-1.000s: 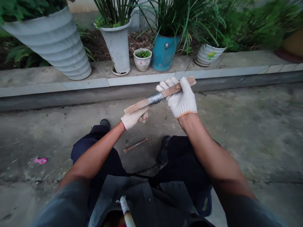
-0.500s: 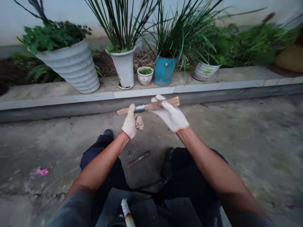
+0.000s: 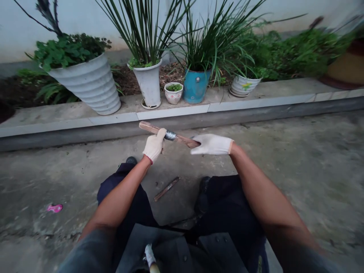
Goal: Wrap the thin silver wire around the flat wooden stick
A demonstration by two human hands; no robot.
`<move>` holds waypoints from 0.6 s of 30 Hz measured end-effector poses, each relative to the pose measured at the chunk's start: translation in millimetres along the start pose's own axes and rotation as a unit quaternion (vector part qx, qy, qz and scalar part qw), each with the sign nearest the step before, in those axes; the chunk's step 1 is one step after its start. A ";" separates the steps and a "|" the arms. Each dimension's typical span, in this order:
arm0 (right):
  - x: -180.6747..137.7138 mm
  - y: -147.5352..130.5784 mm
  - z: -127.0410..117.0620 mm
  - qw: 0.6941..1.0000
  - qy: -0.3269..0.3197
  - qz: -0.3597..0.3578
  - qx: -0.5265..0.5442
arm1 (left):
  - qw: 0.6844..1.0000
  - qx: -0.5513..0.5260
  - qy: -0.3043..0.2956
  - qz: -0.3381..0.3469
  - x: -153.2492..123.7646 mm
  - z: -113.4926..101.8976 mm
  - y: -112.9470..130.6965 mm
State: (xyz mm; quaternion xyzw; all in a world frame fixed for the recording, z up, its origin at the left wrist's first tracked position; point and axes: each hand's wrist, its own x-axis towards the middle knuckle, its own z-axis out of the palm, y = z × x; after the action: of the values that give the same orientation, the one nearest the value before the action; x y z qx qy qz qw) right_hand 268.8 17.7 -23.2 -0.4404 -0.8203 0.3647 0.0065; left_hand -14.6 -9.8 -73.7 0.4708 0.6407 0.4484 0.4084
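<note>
Both my hands wear white work gloves. They hold a flat wooden stick point(image 3: 182, 140) whose middle is wound with shiny silvery wire point(image 3: 170, 135). My left hand point(image 3: 155, 146) is closed round the stick just left of the winding, thumb on top. At the other end, my right hand point(image 3: 212, 144) has the stick's tip between thumb and fingers. The stick slopes down to the right in front of the ledge. On the concrete between my feet lies a second, similar stick point(image 3: 167, 188), with a lighter patch round its middle.
A low tiled ledge point(image 3: 182, 110) runs across ahead, bearing a large ribbed white pot point(image 3: 88, 83), a tall white pot point(image 3: 149, 85), a small bowl planter point(image 3: 173, 96), a blue pot point(image 3: 196, 87) and a striped pot point(image 3: 244, 85). A pink object point(image 3: 55, 208) lies on the ground at left.
The stick has tilted, its left end rising and its right end dropping. My right hand has moved down and right, from along the stick to its right tip. My left hand keeps its hold.
</note>
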 end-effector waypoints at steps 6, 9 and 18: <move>0.1 2.5 -2.7 0.997 0.044 0.001 -0.066 | 0.997 0.061 -0.014 0.034 -10.5 -13.5 9.5; -7.0 14.5 -16.9 0.992 0.118 -0.034 -0.025 | 0.994 0.097 -0.015 0.051 -22.3 -23.3 20.5; 19.2 -55.0 16.8 0.997 0.073 -0.005 -0.029 | 0.990 0.133 -0.027 0.047 -29.3 -18.4 54.8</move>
State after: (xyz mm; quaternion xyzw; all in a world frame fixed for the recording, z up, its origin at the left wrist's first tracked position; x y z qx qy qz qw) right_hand 212.0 2.7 -8.2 -0.4622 -0.8299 0.3074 0.0554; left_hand -12.5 -33.3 -13.3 0.5626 0.6604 0.3654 0.3374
